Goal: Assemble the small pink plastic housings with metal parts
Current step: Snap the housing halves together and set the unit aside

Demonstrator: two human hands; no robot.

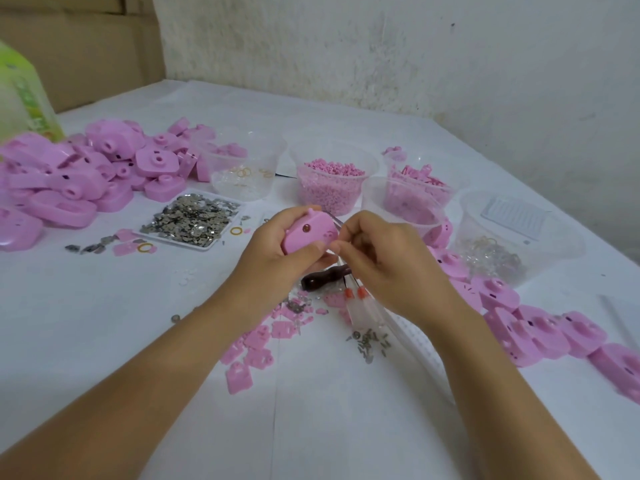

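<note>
My left hand [277, 254] grips a pink plastic housing [306, 233] above the middle of the table, its flat face with a small dark round spot turned up. My right hand [377, 258] is at the housing's right edge with thumb and fingers curled, pinching thin metal tweezers [337, 220] whose tip shows just above the housing. What the tweezers hold is hidden. A white tray [194, 221] of small metal parts lies left of my hands. Loose metal bits [370, 341] lie below my right wrist.
A heap of pink housings [86, 174] fills the left side, and a row of housings [540, 327] runs along the right. Clear tubs hold rings [242, 168], pink pellets [332, 181] and pink pieces [415, 188]. Flat pink plates [256, 344], a dark-handled tool [325, 275] and small dropper bottles [360, 306] lie under my hands.
</note>
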